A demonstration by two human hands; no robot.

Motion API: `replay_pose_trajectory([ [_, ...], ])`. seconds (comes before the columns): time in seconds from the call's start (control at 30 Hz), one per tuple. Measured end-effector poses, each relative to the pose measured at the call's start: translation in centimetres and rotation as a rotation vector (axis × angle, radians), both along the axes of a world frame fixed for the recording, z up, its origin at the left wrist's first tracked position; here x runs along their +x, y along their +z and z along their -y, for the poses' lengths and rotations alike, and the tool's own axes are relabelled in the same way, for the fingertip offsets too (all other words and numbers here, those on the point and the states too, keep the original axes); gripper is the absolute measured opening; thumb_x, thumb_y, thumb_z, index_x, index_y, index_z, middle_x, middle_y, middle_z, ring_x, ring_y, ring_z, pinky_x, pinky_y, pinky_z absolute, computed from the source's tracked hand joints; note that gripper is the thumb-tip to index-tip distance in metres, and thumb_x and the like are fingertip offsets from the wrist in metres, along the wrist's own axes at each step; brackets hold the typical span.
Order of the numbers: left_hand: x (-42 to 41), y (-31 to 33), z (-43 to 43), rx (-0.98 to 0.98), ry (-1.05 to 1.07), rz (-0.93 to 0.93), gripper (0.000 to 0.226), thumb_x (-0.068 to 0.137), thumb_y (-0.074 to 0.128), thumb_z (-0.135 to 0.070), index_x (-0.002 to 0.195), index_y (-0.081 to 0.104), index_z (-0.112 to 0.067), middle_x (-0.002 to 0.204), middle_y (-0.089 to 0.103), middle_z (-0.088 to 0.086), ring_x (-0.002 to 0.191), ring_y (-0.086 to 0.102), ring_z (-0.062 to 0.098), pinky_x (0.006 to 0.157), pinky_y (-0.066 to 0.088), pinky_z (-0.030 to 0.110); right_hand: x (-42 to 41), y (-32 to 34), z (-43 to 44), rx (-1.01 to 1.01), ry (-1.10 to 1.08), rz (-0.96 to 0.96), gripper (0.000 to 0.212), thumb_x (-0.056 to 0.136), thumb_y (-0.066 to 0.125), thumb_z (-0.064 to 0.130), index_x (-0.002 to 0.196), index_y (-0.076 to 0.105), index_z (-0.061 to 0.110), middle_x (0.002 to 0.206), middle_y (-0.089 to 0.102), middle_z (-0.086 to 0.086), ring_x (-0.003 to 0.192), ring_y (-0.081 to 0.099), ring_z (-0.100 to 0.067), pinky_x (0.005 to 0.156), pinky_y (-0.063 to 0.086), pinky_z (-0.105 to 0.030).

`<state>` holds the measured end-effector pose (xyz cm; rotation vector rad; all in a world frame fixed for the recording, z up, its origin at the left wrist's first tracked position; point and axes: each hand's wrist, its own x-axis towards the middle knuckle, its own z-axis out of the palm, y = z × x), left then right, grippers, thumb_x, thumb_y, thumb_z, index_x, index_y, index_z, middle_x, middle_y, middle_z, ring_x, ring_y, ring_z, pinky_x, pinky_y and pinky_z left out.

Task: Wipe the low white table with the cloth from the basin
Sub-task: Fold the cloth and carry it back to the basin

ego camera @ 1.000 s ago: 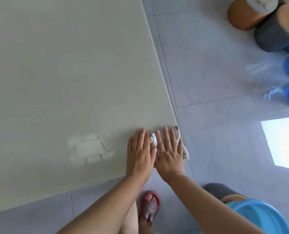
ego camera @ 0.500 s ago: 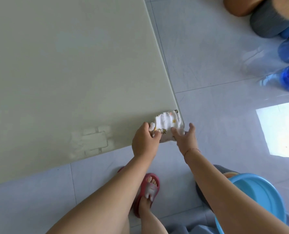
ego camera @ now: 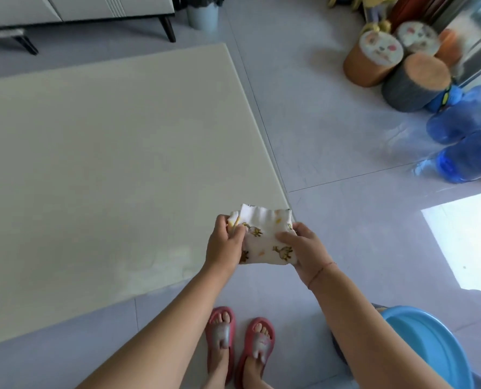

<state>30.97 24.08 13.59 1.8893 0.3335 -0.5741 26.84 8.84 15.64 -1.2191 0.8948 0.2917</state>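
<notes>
The low white table (ego camera: pixel 107 164) fills the left and middle of the view. A folded white cloth (ego camera: pixel 263 237) with yellow animal prints is held in the air above the table's near right corner. My left hand (ego camera: pixel 225 242) grips its left edge and my right hand (ego camera: pixel 304 248) pinches its right edge. The blue basin (ego camera: pixel 430 346) stands on the floor at the lower right, partly behind my right forearm.
Round stools (ego camera: pixel 374 60) and blue water bottles (ego camera: pixel 469 136) crowd the right side of the tiled floor. A sofa on dark legs (ego camera: pixel 93 9) stands beyond the table. My feet in red slippers (ego camera: pixel 239 343) are on the floor near the table's front edge.
Both hands went from pressing the cloth flat on the table's corner to gripping its edges and lifting it off. The view pulled back and up.
</notes>
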Motion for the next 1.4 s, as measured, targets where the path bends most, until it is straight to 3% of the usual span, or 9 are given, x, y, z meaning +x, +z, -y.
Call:
replay_pose_trajectory([
  [0.1,0.6,5.1,-0.4,-0.081,-0.013,0.09,0.013,0.093,0.052,-0.025,0.105,0.05,-0.02,0.091,0.067,-0.003,0.083,0.061,0.013,0.069,0.044,0.026,0.5,5.3,0.0,0.044,-0.028,0.086,0.016,0.086,0.053,-0.007,0.094,0.051,0.007,0.08,0.061,-0.01,0.067,0.061,-0.022,0.053,0.05,-0.031],
  [0.27,0.1,14.2,-0.5,-0.206,-0.052,0.225,0.007,0.095,0.052,-0.024,0.102,0.05,-0.027,0.071,0.063,-0.008,0.064,0.056,0.004,0.058,0.042,0.013,-1.3,14.0,1.0,0.042,-0.012,0.21,0.02,0.086,0.055,-0.006,0.101,0.053,0.007,0.085,0.065,-0.009,0.068,0.065,-0.02,0.054,0.053,-0.03],
  [0.43,-2.7,21.3,2.0,-0.292,-0.23,0.256,0.011,0.097,0.05,-0.025,0.106,0.049,-0.032,0.057,0.054,-0.012,0.057,0.051,0.006,0.057,0.042,0.014,-6.6,21.0,4.3,0.013,0.019,0.345,0.063,0.086,0.06,-0.002,0.127,0.041,0.042,0.107,0.07,-0.013,0.092,0.067,-0.029,0.069,0.055,-0.037],
  [0.63,-7.9,26.4,8.8,-0.414,-0.508,0.207,0.046,0.098,0.05,-0.029,0.129,0.035,-0.059,0.125,0.048,-0.031,0.112,0.056,-0.005,0.093,0.048,0.02,-15.7,26.7,9.2,-0.086,-0.137,0.396,0.05,0.085,0.06,0.002,0.13,0.052,0.023,0.112,0.069,-0.01,0.096,0.067,-0.028,0.078,0.056,-0.038],
  [0.83,-12.1,29.9,16.3,-0.441,-0.792,0.188,0.054,0.1,0.045,-0.026,0.133,0.02,-0.061,0.14,0.038,-0.02,0.121,0.045,-0.007,0.083,0.04,0.001,-23.6,30.7,12.5,-0.26,-0.369,0.391,0.045,0.09,0.052,-0.005,0.128,0.052,0.019,0.111,0.065,-0.011,0.09,0.065,-0.022,0.076,0.057,-0.031],
  [0.93,-13.2,30.6,19.5,-0.46,-0.929,0.181,0.057,0.1,0.045,-0.022,0.138,0.019,-0.055,0.144,0.039,-0.012,0.121,0.047,-0.001,0.082,0.043,0.003,-26.4,31.8,13.4,-0.343,-0.463,0.386,0.051,0.088,0.054,-0.008,0.131,0.048,0.019,0.117,0.062,-0.012,0.09,0.065,-0.02,0.079,0.057,-0.032],
  [1.1,-15.0,30.5,24.7,-0.466,-1.209,0.184,0.062,0.099,0.046,-0.016,0.13,0.022,-0.064,0.14,0.048,-0.006,0.123,0.052,0.011,0.104,0.045,0.037,-30.3,31.0,13.7,-0.464,-0.63,0.295,0.059,0.086,0.057,-0.01,0.136,0.043,0.018,0.121,0.058,-0.012,0.094,0.063,-0.019,0.088,0.054,-0.039],
  [1.2,-17.2,28.9,27.2,-0.42,-1.39,0.146,0.062,0.099,0.045,-0.013,0.123,0.031,-0.069,0.13,0.055,-0.011,0.114,0.058,0.009,0.099,0.048,0.035,-33.1,28.9,13.6,-0.496,-0.745,0.231,0.062,0.085,0.059,-0.01,0.136,0.042,0.02,0.126,0.056,-0.008,0.102,0.061,-0.021,0.094,0.051,-0.043],
  [1.4,-23.9,23.4,30.4,-0.283,-1.659,0.014,0.051,0.096,0.041,0.003,0.124,0.053,-0.038,0.131,0.058,-0.004,0.109,0.057,0.003,0.092,0.044,0.012,-39.6,22.7,13.2,-0.489,-0.877,0.074,0.068,0.08,0.065,-0.01,0.138,0.039,0.016,0.136,0.05,-0.009,0.118,0.055,-0.023,0.105,0.041,-0.045],
])
